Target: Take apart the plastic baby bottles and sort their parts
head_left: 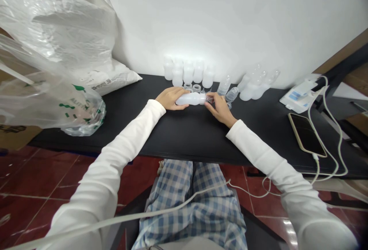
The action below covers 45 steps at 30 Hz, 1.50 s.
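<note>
A white plastic bottle (191, 99) lies level just above the table, held between both hands. My left hand (171, 98) is closed round its base end. At the other end, the fingers of my right hand (220, 109) are closed on a clear cap (209, 99) at the bottle's neck. Whether the cap is fully seated cannot be seen. Behind the held bottle sit clear rings (196, 88), partly hidden by it. Clear domed covers (224, 85) stand and lean just beyond my right hand.
Several white bottles without covers (188, 72) stand along the wall. Bottles with clear covers (253, 85) are grouped to their right. A power strip (300, 94), a phone (307, 134) and looping cables are at the right. Plastic bags (83, 104) and a big white sack (71, 31) fill the left.
</note>
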Each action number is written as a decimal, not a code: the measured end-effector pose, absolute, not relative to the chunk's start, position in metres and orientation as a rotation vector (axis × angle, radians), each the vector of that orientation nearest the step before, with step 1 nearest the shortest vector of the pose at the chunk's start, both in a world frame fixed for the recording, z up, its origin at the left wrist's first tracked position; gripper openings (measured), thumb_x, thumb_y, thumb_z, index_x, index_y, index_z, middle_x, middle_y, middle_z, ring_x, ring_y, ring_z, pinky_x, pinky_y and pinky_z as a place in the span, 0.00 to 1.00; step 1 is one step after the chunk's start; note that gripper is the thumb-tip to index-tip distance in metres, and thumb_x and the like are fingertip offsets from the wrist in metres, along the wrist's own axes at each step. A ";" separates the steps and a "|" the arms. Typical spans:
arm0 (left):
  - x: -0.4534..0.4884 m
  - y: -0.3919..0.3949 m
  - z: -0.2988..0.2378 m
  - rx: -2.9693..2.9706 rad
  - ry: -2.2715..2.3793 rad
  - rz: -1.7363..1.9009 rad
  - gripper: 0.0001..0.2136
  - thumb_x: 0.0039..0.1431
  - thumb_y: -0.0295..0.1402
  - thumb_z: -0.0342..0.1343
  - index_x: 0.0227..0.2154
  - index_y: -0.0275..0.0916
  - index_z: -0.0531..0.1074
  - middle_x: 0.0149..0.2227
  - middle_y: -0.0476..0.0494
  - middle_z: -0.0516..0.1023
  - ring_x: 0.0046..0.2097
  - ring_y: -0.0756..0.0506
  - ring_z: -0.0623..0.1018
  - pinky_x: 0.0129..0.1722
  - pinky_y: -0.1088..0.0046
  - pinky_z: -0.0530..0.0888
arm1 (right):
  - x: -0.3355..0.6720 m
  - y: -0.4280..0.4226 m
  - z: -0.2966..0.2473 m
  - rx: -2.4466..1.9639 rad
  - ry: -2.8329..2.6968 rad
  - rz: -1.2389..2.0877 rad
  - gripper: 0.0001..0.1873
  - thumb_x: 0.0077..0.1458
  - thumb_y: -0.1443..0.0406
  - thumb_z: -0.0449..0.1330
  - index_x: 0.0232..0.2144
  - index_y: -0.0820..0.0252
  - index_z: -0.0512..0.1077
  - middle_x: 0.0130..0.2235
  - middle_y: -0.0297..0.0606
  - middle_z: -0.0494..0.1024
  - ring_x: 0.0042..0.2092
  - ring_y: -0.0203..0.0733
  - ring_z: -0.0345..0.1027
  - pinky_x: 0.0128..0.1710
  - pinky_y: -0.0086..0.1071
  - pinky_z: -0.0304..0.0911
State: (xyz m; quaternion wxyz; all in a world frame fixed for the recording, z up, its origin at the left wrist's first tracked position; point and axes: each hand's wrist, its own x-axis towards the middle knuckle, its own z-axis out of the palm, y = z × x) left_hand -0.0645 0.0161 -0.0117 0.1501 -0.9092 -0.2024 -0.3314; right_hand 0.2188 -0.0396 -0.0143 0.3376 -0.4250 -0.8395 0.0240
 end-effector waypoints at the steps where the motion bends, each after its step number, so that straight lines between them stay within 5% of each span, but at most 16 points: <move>1: -0.065 0.016 -0.011 -2.613 -0.571 -0.955 0.24 0.60 0.46 0.59 0.53 0.34 0.72 0.42 0.35 0.82 0.42 0.39 0.83 0.42 0.62 0.78 | 0.218 -0.041 -0.014 -1.087 -2.205 0.048 0.26 0.67 0.48 0.52 0.57 0.57 0.65 0.50 0.47 0.77 0.43 0.49 0.71 0.48 0.44 0.62; 7: -0.065 0.016 -0.012 -2.625 -0.563 -0.951 0.25 0.60 0.47 0.59 0.53 0.34 0.72 0.42 0.35 0.82 0.42 0.39 0.83 0.43 0.61 0.78 | 0.216 -0.041 -0.014 -1.047 -2.267 -0.024 0.23 0.66 0.55 0.56 0.60 0.55 0.66 0.54 0.47 0.78 0.48 0.52 0.73 0.50 0.45 0.63; 35: -0.064 0.021 -0.017 -2.494 -0.554 -0.929 0.26 0.61 0.49 0.59 0.55 0.35 0.73 0.43 0.34 0.83 0.42 0.40 0.82 0.42 0.63 0.77 | 0.223 -0.043 -0.002 -1.037 -2.310 -0.217 0.26 0.69 0.50 0.49 0.60 0.59 0.65 0.45 0.46 0.79 0.45 0.51 0.72 0.48 0.43 0.60; 45: -0.064 0.019 -0.015 -2.500 -0.572 -0.966 0.25 0.60 0.48 0.60 0.53 0.34 0.73 0.40 0.35 0.82 0.40 0.40 0.82 0.40 0.63 0.78 | 0.266 -0.022 0.010 -1.557 -1.762 -0.510 0.17 0.67 0.61 0.46 0.48 0.64 0.69 0.46 0.53 0.73 0.49 0.55 0.67 0.48 0.48 0.61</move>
